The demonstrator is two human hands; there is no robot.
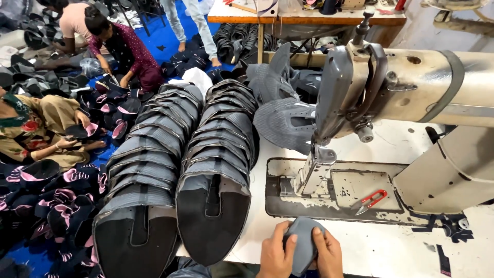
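Head view | hands: left hand [276, 256] and right hand [328, 255] grip grey piece [303, 242] | long axis toward sewing machine [360, 103]

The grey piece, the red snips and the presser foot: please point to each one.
Grey piece [303, 242]: head view, on its middle, between both hands.
Red snips [371, 200]: head view, on the handle loop.
Presser foot [313, 175]: head view, on its metal body.

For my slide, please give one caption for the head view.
Both hands hold a grey fabric piece at a sewing machine beside stacked shoe uppers.
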